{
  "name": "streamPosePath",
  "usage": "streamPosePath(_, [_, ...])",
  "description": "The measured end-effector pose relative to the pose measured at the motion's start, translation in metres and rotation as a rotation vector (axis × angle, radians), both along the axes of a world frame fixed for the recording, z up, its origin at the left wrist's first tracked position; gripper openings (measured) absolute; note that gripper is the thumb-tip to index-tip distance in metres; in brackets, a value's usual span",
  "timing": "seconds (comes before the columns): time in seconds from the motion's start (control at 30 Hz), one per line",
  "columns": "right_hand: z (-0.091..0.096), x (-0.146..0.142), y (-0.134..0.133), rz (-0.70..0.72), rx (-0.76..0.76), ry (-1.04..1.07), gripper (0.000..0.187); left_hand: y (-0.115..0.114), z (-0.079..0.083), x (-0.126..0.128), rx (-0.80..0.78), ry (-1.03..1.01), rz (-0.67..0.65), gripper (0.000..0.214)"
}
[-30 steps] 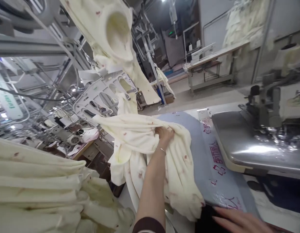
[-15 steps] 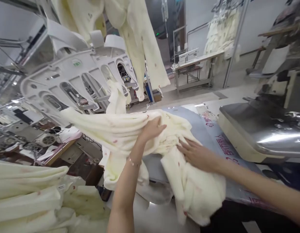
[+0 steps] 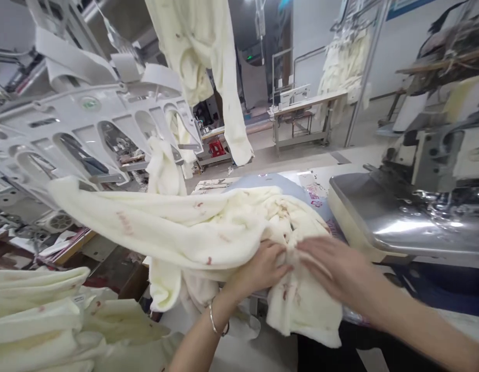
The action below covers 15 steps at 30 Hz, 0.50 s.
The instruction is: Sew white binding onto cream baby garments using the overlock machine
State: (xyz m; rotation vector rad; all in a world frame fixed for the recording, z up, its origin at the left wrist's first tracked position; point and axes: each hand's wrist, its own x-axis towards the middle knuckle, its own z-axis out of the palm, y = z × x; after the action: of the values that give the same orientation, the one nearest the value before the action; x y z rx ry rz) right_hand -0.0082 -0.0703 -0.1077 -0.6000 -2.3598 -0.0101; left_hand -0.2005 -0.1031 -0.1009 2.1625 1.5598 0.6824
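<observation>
**Two hands on one cream garment, not yet at the machine**

Both of your hands meet on the cream fleece garment point(image 3: 208, 232) in the lower middle of the frame. Your left hand point(image 3: 258, 268) is closed, pinching a bunched fold of the cloth; your right hand point(image 3: 336, 266) lies on top of the cloth just beside it, fingers spread and blurred, so whether it grips or only presses cannot be told.

The garment is heaped on the grey tabletop point(image 3: 258, 182), one long part stretching out to the left of the frame past the table's edge and another part drooping over the near edge. It sits just left of the sewing machine point(image 3: 402, 217) at the right of the frame, apart from its steel bed.

As a judgement: the piece has been pulled onto the work surface and is being gathered and sorted out. It is still crumpled, no edge is laid flat, and nothing lies under the machine head. A stack of folded cream pieces point(image 3: 37, 315) sits at the lower left, and another garment point(image 3: 208, 57) hangs at the top centre.
</observation>
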Motion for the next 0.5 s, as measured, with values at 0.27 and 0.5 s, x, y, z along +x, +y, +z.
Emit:
streamPosePath(0.27, [-0.042,0.023,-0.058,0.024,-0.045,0.165,0.026,-0.035,0.038,0.024,0.018,-0.036,-0.055,0.048])
streamPosePath(0.5, [0.003,0.081,-0.040,-0.160,-0.050,0.320,0.015,-0.080,-0.017,0.097,0.489,-0.275,0.306,0.063])
